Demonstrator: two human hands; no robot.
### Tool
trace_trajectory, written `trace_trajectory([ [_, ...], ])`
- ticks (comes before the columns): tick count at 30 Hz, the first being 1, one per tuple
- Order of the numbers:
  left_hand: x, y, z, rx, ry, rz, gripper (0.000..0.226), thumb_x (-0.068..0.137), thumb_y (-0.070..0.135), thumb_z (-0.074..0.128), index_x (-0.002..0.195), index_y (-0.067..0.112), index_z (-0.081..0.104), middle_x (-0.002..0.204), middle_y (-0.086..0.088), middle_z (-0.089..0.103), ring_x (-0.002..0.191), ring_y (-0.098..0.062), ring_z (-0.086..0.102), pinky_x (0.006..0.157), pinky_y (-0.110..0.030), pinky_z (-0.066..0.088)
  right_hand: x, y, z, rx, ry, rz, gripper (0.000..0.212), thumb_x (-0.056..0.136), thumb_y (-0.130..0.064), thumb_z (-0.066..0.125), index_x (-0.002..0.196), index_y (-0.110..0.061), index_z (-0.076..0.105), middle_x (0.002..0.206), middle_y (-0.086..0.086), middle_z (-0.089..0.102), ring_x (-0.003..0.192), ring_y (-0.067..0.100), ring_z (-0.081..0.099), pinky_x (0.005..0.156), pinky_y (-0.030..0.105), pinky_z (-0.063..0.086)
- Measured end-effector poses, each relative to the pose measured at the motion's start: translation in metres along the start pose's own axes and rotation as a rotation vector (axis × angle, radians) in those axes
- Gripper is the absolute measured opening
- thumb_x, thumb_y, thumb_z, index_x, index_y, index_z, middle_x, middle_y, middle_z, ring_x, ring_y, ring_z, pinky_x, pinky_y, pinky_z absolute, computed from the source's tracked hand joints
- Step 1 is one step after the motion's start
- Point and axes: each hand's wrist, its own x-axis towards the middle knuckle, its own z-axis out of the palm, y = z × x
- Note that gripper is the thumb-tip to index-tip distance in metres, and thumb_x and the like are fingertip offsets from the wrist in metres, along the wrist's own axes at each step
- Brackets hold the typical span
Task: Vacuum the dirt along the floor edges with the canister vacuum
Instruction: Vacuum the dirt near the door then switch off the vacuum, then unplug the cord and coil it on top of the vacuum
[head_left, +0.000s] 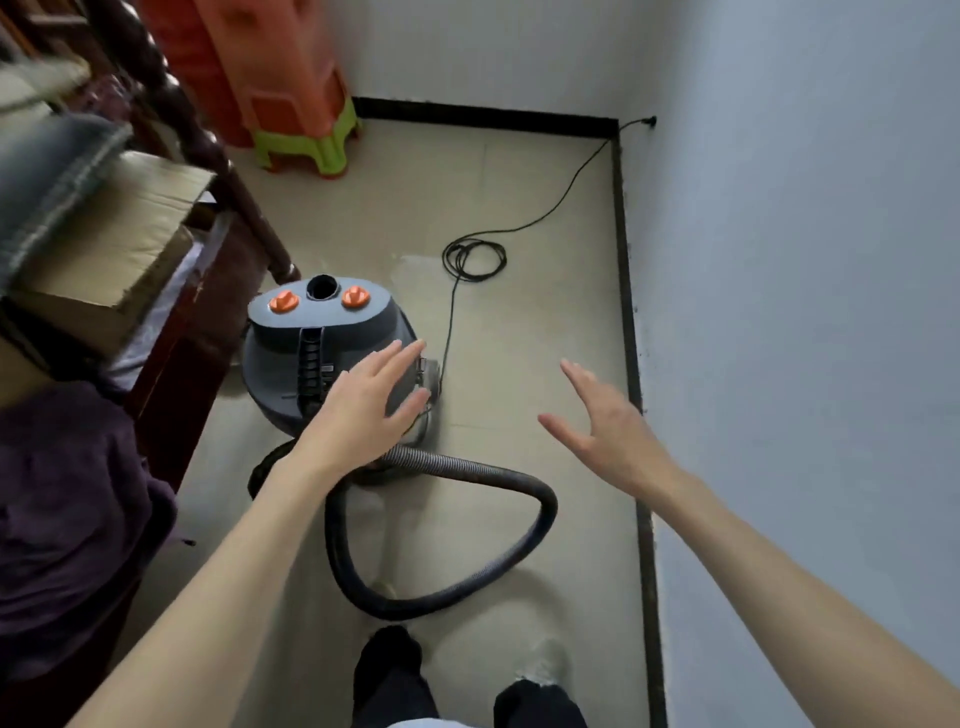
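Observation:
A grey canister vacuum (291, 332) with two orange knobs stands on the tiled floor beside a wooden bed frame. Its ribbed black hose (467, 561) loops on the floor in front of it. My left hand (363, 405) is spread with straight fingers over the canister's right side; whether it touches is unclear. My right hand (608, 431) hovers open above the floor, holding nothing. A black power cord (472, 257) coils behind the vacuum and runs to a wall socket (649, 122). A dark skirting edge (631, 332) runs along the right wall.
A wooden bed frame (208, 171) with cardboard and cloth lies at the left. Stacked orange and green plastic stools (296, 104) stand in the far corner. The grey wall (805, 312) closes the right side. My feet (389, 670) are at the bottom.

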Motion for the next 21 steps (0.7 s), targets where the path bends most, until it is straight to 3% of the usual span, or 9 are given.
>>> trace_trajectory([
  [4, 0.000, 0.087, 0.012, -0.032, 0.088, 0.111, 0.058, 0.096, 0.036, 0.051, 0.150, 0.027, 0.029, 0.154, -0.002, 0.033, 0.143, -0.017, 0.026, 0.116, -0.046, 0.024, -0.044, 0.031, -0.066, -0.049, 0.085, -0.058, 0.072, 0.097, -0.043, 0.054, 0.156, -0.018, 0.021, 0.162, 0.002, 0.024, 0.149, 0.018, 0.021, 0.120, 0.042, 0.019],
  [8, 0.016, 0.147, 0.025, 0.091, 0.009, 0.176, 0.058, 0.098, 0.041, 0.044, 0.151, 0.030, 0.023, 0.158, -0.001, 0.022, 0.146, -0.019, 0.016, 0.118, -0.047, 0.018, -0.059, 0.051, -0.102, -0.150, 0.120, -0.097, 0.073, 0.098, -0.047, 0.050, 0.156, -0.020, 0.017, 0.163, 0.000, 0.021, 0.149, 0.016, 0.020, 0.120, 0.040, 0.017],
  [11, 0.040, 0.182, 0.018, 0.085, 0.046, 0.222, 0.058, 0.099, 0.041, 0.043, 0.151, 0.031, 0.022, 0.158, 0.001, 0.022, 0.147, -0.019, 0.014, 0.118, -0.048, 0.015, -0.054, 0.064, -0.125, -0.134, 0.180, -0.100, 0.073, 0.098, -0.048, 0.050, 0.156, -0.020, 0.016, 0.162, 0.001, 0.022, 0.149, 0.017, 0.020, 0.120, 0.040, 0.017],
  [21, 0.154, 0.187, 0.036, 0.050, 0.048, 0.155, 0.056, 0.099, 0.038, 0.044, 0.151, 0.027, 0.024, 0.156, 0.001, 0.027, 0.145, -0.019, 0.019, 0.116, -0.047, 0.018, 0.052, 0.109, -0.176, -0.090, 0.180, -0.073, 0.069, 0.099, -0.041, 0.051, 0.156, -0.018, 0.019, 0.161, 0.003, 0.026, 0.148, 0.017, 0.022, 0.120, 0.035, 0.017],
])
